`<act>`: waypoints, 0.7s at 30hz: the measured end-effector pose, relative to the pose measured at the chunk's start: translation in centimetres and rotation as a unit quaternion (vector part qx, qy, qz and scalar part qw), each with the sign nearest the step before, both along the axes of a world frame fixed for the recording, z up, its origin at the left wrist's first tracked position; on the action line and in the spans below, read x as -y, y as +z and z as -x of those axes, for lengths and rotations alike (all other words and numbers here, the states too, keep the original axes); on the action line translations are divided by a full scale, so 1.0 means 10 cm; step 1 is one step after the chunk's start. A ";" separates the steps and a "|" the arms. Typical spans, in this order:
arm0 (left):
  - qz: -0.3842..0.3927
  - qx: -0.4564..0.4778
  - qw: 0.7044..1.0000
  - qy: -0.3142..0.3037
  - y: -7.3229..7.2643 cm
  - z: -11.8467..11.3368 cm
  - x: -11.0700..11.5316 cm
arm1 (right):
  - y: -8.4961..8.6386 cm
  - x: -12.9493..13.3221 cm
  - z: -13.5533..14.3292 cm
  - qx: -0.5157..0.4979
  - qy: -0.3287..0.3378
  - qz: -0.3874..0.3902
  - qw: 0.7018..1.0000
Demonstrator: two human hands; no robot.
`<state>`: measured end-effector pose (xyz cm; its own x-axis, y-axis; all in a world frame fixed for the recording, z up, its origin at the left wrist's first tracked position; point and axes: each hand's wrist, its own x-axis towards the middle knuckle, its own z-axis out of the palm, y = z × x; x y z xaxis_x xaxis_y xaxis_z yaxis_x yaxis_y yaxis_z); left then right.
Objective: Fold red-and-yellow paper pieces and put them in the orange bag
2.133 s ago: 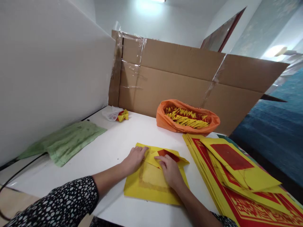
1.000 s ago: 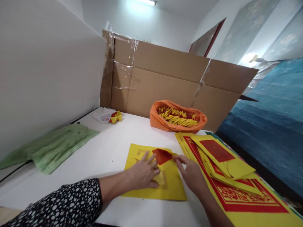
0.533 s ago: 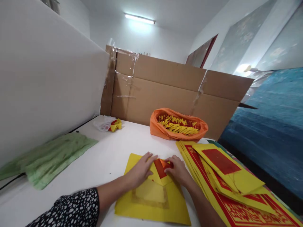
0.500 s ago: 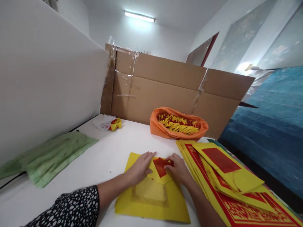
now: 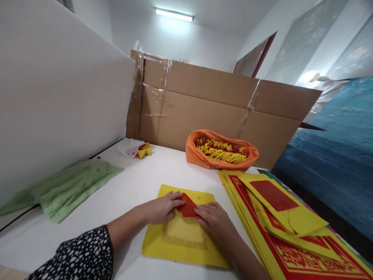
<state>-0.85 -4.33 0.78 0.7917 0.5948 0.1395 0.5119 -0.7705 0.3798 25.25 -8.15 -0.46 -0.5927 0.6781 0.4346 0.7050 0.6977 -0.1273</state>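
Observation:
A small folded paper point(image 5: 188, 207), red on its upper face, lies over the top part of a yellow paper stack point(image 5: 163, 249). My left hand point(image 5: 163, 207) has its fingers closed on the folded paper's left edge. At the right corner, the fingers of my right hand point(image 5: 216, 221) press together on the same paper. Both wrists rest low, close to the stack. A pale rectangle with a brownish border shows on the stack's top sheet, below the folded paper. The undersides of my fingers and thumbs are partly hidden.
An orange bag point(image 5: 201, 160) full of folded yellow-and-red papers stands at the back. Yellow-and-red printed sheets point(image 5: 287, 221) are piled on the right. A green cloth point(image 5: 78, 186) lies left, and clear plastic point(image 5: 128, 148) beside folded pieces farther back. Cardboard point(image 5: 204, 101) walls the rear.
The paper has been folded over, so a compact red shape shows in place of the yellow flaps. My left hand has shifted left and slightly nearer; my right hand has moved nearer too.

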 end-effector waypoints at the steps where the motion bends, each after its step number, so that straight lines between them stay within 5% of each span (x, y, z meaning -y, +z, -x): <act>1: 0.016 0.012 1.000 -0.006 0.02 -0.02 0.01 | 0.01 -0.01 -0.03 -0.009 -0.010 0.012 1.000; 4: 0.071 0.096 0.993 0.016 0.06 -0.16 0.04 | 0.11 -0.10 -0.05 -0.041 -0.039 0.039 0.998; 9: 0.156 0.234 0.937 0.208 -0.05 -0.39 -0.03 | 0.22 -0.37 0.05 -0.103 -0.112 0.097 0.984; 12: 0.165 0.277 0.909 0.263 -0.13 -0.40 -0.11 | 0.20 -0.44 0.07 -0.100 -0.100 0.119 0.983; 21: 0.100 0.149 0.950 0.257 -0.12 -0.39 -0.24 | 0.06 -0.25 0.09 0.085 -0.093 0.120 0.985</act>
<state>3.09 -1.97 -0.40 0.3335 0.9299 0.1552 0.6467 -0.3454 0.6801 24.34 -5.65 0.10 -0.4993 0.8526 0.1543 0.8428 0.5192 -0.1415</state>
